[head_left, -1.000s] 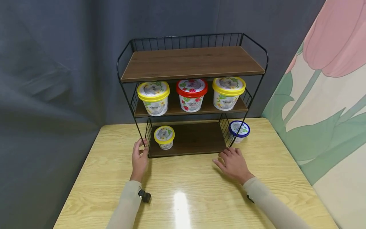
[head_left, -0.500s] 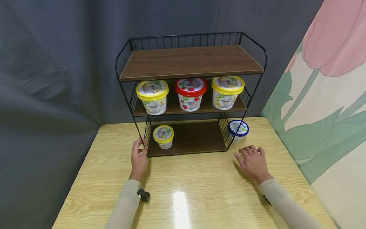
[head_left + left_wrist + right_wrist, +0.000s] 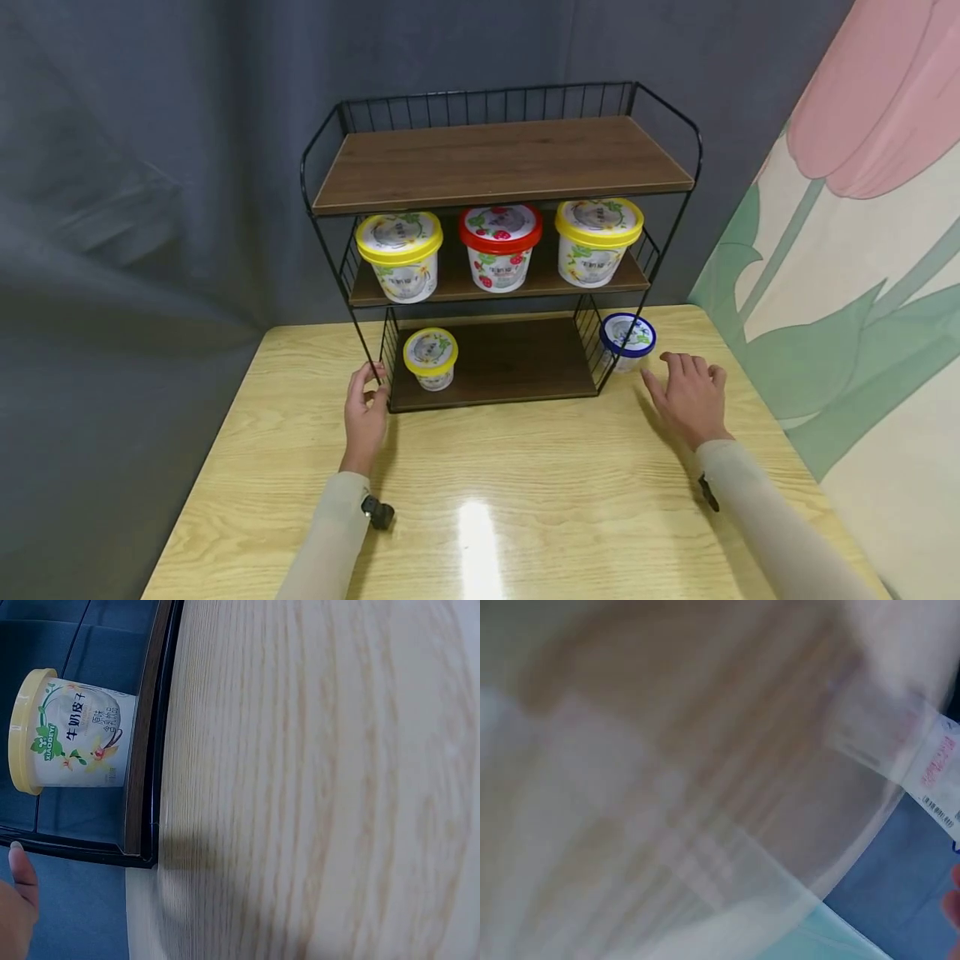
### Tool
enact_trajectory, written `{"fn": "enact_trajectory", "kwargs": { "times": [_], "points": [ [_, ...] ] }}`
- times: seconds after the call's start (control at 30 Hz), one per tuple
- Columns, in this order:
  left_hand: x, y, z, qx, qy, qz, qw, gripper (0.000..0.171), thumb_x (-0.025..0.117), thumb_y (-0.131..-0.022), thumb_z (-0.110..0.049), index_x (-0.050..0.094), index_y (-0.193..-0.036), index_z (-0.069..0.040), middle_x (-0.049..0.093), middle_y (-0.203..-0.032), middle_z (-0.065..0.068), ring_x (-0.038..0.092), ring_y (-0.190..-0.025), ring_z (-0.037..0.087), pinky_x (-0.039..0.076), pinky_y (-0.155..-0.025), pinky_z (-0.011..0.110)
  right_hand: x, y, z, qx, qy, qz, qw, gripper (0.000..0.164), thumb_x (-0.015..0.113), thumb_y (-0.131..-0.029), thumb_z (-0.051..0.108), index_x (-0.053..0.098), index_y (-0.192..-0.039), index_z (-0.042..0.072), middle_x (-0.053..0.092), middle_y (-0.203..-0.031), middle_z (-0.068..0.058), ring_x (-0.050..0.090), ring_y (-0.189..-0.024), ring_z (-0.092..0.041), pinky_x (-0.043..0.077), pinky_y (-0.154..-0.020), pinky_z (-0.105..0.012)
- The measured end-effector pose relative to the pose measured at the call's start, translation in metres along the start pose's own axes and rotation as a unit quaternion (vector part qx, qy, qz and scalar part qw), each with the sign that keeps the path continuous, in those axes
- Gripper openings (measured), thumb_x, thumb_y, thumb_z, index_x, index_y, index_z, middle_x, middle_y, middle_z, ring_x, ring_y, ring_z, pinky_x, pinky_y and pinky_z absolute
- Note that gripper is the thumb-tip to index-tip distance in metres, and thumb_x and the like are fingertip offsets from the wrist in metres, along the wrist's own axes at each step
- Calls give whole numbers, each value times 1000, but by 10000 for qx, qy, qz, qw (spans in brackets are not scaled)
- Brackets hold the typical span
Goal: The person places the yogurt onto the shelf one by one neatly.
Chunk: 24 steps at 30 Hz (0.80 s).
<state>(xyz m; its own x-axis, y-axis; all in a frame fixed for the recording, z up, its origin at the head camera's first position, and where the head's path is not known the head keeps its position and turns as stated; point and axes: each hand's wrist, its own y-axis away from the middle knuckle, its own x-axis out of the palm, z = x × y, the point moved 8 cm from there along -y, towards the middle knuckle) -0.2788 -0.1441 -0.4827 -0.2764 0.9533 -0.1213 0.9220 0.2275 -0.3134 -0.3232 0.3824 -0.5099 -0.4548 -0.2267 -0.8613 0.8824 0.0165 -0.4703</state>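
My left hand [image 3: 365,417] holds the front left post of a black wire shelf rack [image 3: 502,162] with dark wood boards. Its thumb [image 3: 24,871] lies against the black frame in the left wrist view. On the bottom board, near that hand, stands a small yellow-lidded tub [image 3: 431,360], printed label facing out in the left wrist view [image 3: 79,735]. My right hand [image 3: 692,400] is over the table, fingers loosely bent with nothing in them. Just left of it, outside the rack's right side, a small blue-lidded tub [image 3: 628,336] stands partly behind the wire.
Along the middle board stand a larger yellow-lidded tub [image 3: 400,257], a red-lidded tub [image 3: 501,248] and another yellow-lidded tub [image 3: 597,242]. A dark curtain [image 3: 150,208] hangs behind the wooden table [image 3: 420,517]. A wall with painted tulips [image 3: 862,333] borders the right side.
My right hand has left the rack's front right corner and moved right, then forward beside the blue-lidded tub. My left hand has stayed at the left post.
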Motion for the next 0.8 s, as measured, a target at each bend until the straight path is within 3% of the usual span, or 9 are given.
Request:
{"fn": "enact_trajectory", "kwargs": {
  "times": [0.17, 0.33, 0.57, 0.8],
  "points": [
    [-2, 0, -2, 27, -33, -70, 10000, 35, 50, -100, 3, 52, -135, 4, 51, -131, 30, 46, -127, 39, 40, -89, 24, 4, -14, -2, 499, -520, 171, 9973, 75, 57, -94, 55, 42, -141, -2, 50, -136, -27, 42, -120, -47, 24, -90, -61],
    [-2, 0, -4, 56, -43, -121, 9999, 35, 50, -99, 7, 53, -133, 4, 52, -130, 29, 46, -126, 38, 41, -89, 27, 12, -24, 2, 1062, -1020, 498, 9878, 95, 55, -91, 65, 28, -151, -3, 38, -144, -33, 33, -128, -52, 22, -93, -66],
    [1, 1, -3, 35, -52, -30, 10000, 33, 50, -99, 4, 53, -132, 5, 52, -130, 28, 45, -127, 38, 40, -90, 33, 21, -32, 7, 2125, -1704, 771, 9591, 98, 65, -88, 56, 21, -154, -3, 38, -145, -33, 29, -133, -50, 20, -100, -67],
    [1, 0, -1, 20, -6, 17, 10000, 33, 50, -99, 4, 52, -132, 5, 52, -131, 27, 45, -127, 37, 39, -91, 34, 32, -41, 13, 2515, -1684, 689, 9506, 95, 74, -83, 38, 23, -153, -3, 36, -147, -34, 29, -136, -51, 22, -101, -66]
  ]
}}
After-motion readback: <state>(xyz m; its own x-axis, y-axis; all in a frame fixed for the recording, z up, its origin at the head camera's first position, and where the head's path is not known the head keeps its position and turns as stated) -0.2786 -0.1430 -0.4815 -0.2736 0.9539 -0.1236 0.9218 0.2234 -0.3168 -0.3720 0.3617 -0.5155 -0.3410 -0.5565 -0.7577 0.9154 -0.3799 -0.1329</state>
